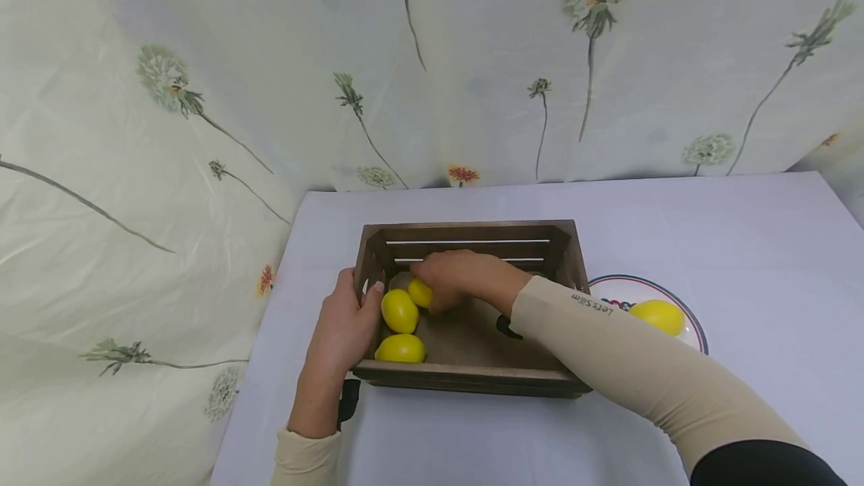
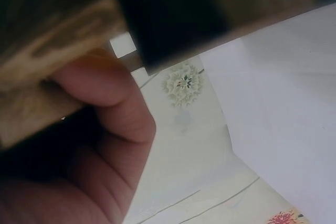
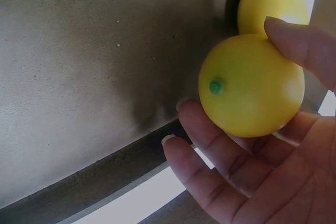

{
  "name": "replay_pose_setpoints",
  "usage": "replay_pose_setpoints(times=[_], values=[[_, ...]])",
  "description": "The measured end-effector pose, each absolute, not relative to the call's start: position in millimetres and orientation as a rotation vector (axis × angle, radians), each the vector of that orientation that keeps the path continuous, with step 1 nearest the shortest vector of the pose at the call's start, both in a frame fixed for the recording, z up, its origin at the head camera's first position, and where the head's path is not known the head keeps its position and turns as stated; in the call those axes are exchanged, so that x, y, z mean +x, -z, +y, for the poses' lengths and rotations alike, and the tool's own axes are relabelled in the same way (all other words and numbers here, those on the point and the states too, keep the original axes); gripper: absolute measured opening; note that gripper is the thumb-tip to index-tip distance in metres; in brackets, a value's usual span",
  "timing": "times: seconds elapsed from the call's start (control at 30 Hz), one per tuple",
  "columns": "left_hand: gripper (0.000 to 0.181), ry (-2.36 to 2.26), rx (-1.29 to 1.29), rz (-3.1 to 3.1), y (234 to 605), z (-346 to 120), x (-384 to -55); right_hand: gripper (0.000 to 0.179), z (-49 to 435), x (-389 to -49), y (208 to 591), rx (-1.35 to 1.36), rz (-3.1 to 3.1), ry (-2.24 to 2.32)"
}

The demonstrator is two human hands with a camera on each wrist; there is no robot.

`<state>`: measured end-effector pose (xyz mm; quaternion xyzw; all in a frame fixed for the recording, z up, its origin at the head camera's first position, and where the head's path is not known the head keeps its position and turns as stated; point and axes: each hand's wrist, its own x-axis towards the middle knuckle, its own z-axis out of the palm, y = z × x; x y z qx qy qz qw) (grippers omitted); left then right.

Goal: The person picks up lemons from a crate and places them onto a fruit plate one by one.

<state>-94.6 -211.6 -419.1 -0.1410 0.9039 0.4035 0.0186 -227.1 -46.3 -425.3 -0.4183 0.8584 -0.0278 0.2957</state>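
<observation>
A brown slatted wooden crate (image 1: 472,375) stands on the table. My left hand (image 1: 344,328) grips its left end wall, thumb over the top edge; in the left wrist view a bent finger (image 2: 128,108) hooks around the wood. Inside the crate, my right hand (image 1: 466,280) holds a yellow lemon (image 3: 252,85) with a green stem nub, thumb on one side and fingers curved beneath. Two more lemons lie along the crate's left end, one in the middle (image 1: 400,311) and one at the near corner (image 1: 401,349).
Right of the crate sits a white plate (image 1: 648,281) with a dark rim line, partly hidden by the right forearm. Another lemon (image 1: 658,316) rests on it. A white cloth (image 1: 756,246) covers the table, and a flower-printed curtain (image 1: 472,58) hangs behind.
</observation>
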Motion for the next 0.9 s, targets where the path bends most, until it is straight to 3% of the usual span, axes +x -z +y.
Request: replay_pose_setpoints(times=[0.9], values=[[0.049,-1.271,-0.442,2.790,418.4,-211.8,-93.9,0.057,-45.6,-226.7,423.7,-1.109,2.273,0.080]])
